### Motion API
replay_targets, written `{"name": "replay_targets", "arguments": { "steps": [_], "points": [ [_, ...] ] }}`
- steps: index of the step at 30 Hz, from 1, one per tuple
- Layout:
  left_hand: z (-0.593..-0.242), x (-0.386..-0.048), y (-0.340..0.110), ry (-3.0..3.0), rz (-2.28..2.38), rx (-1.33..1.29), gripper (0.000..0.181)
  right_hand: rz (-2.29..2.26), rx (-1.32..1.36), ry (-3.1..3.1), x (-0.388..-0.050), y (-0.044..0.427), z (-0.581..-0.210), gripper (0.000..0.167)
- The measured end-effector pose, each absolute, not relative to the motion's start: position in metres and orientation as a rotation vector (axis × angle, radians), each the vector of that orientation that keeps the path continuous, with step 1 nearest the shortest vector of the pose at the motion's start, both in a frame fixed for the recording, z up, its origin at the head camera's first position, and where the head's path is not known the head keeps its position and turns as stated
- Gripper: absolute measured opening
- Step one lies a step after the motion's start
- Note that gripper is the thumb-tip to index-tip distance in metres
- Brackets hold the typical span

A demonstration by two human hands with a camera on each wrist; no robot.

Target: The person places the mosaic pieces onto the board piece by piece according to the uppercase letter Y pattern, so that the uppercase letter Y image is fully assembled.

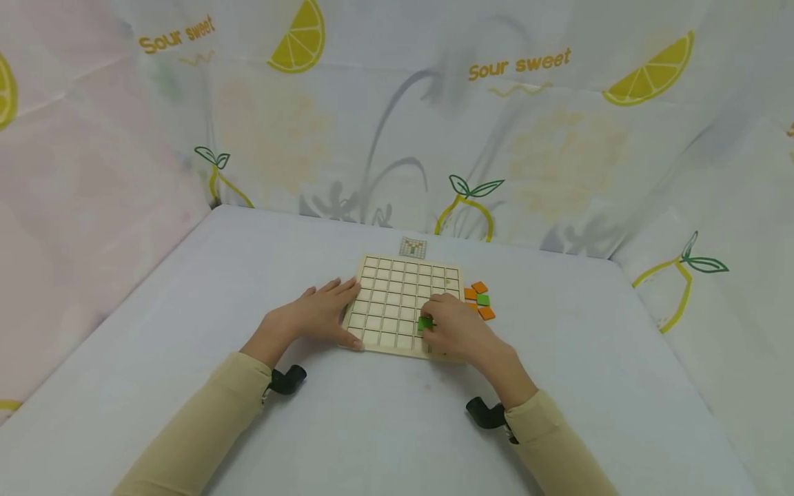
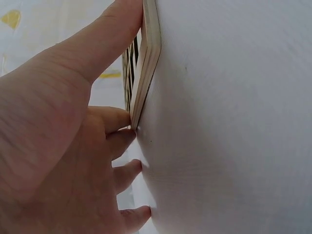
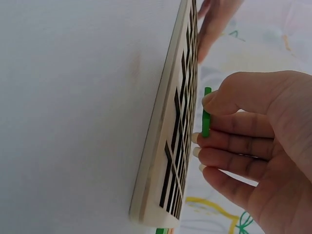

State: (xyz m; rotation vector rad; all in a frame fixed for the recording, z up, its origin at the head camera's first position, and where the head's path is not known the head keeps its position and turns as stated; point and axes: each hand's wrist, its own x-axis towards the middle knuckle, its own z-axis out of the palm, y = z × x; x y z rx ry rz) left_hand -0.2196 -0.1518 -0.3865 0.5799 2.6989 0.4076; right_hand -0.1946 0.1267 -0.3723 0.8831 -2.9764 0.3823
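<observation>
A square wooden grid board (image 1: pixel 384 303) lies on the white table in the head view. My left hand (image 1: pixel 319 313) rests at its left side, fingers spread and fairly straight, with the thumb at the near left corner. The left wrist view shows the board's edge (image 2: pixel 148 58) against the thumb and forefinger. My right hand (image 1: pixel 459 327) pinches a green square tile (image 1: pixel 424 323) over the right part of the grid. In the right wrist view this green tile (image 3: pixel 206 112) is held on edge, just above the board, apart from it.
Several orange tiles (image 1: pixel 486 313) and another green tile (image 1: pixel 483 300) lie at the board's right side, some partly hidden by it or my hand. A small pattern card (image 1: pixel 412 248) lies beyond the far edge. A lemon-print cloth (image 1: pixel 372 103) hangs behind the table.
</observation>
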Motion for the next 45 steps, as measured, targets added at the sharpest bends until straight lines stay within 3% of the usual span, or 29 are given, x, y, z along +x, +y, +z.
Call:
{"name": "replay_targets", "arguments": {
  "steps": [45],
  "points": [
    [-0.386, -0.221, -0.152, 2.700, 0.415, 0.590, 0.121, 0.255, 0.961, -2.978, -0.196, 0.096, -0.380, 0.013]
  ]
}}
